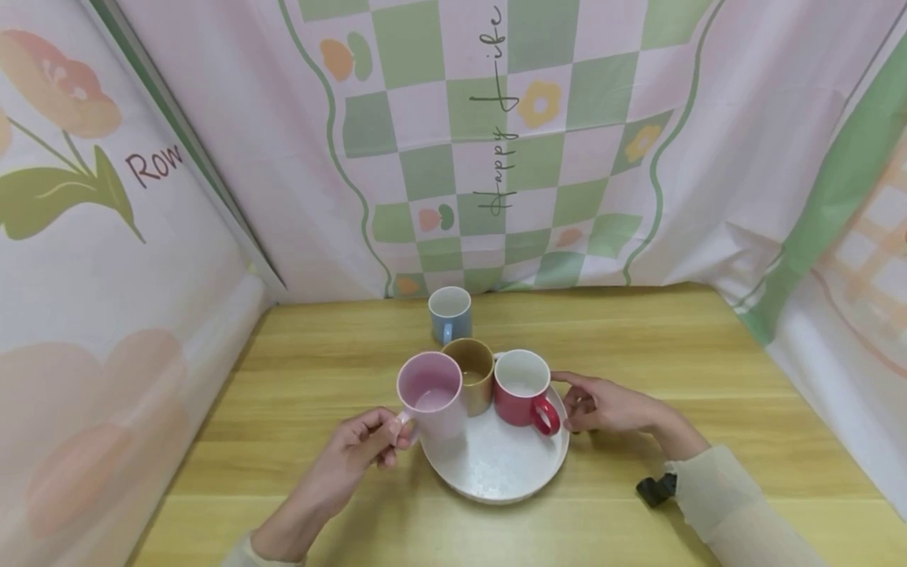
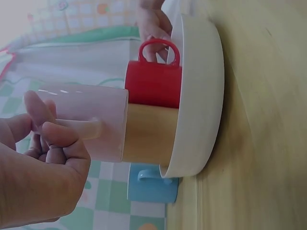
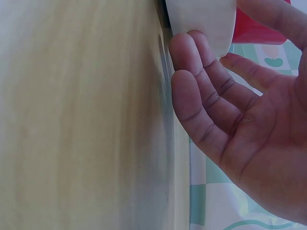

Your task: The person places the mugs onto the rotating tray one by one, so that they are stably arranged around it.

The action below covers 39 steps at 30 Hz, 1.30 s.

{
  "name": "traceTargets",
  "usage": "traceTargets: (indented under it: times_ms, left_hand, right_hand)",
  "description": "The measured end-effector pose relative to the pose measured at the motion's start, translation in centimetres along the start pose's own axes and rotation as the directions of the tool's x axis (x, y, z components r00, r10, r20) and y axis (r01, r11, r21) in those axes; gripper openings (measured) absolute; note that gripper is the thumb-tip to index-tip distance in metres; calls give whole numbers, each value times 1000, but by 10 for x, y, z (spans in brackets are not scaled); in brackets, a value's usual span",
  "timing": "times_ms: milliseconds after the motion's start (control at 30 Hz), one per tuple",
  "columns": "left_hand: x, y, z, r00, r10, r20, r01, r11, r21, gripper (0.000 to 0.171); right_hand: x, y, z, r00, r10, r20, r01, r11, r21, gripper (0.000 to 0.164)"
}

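My left hand (image 1: 350, 453) pinches the handle of a pink mug (image 1: 445, 417). In the left wrist view the mug's base is apart from the round white tray (image 1: 496, 468), held above its left side. A red mug (image 1: 512, 405) and a golden-brown mug (image 1: 479, 390) stand upright side by side on the tray. The red mug's handle points front right. Beside the tray's right rim is my right hand (image 1: 612, 405), its fingers loosely bent, the index finger reaching along the rim. In the right wrist view its fingertips (image 3: 184, 88) lie close to the tray's outer wall.
A light blue mug (image 1: 460, 324) stands on the wooden table (image 1: 326, 346) behind the tray. Patterned cloth (image 1: 595, 181) hangs along the table's back and sides. A black object (image 1: 656, 490) shows beside my right sleeve.
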<state>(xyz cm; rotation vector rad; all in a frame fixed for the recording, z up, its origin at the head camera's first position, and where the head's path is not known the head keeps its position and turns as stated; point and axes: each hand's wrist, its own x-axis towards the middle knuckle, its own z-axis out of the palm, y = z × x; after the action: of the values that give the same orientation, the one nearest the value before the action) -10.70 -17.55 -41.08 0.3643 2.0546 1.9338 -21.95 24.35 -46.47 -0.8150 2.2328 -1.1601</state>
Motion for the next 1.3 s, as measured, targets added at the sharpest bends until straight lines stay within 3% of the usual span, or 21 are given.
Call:
traceTargets:
  times_ms: [233, 500, 1300]
  left_hand:
    - [0, 2, 8, 999, 6, 40, -6, 1000, 10, 36]
    - [0, 2, 18, 997, -33, 65, 32, 999, 13, 37]
    - [18, -14, 45, 988, -84, 126, 88, 996, -24, 37]
  right_hand:
    - [1, 1, -1, 1000, -5, -2, 5, 1000, -1, 82]
    - [0, 0, 0, 1000, 0, -1, 0, 1000, -7, 81]
    - [1, 1, 0, 1000, -3, -11, 3, 1000, -15, 82]
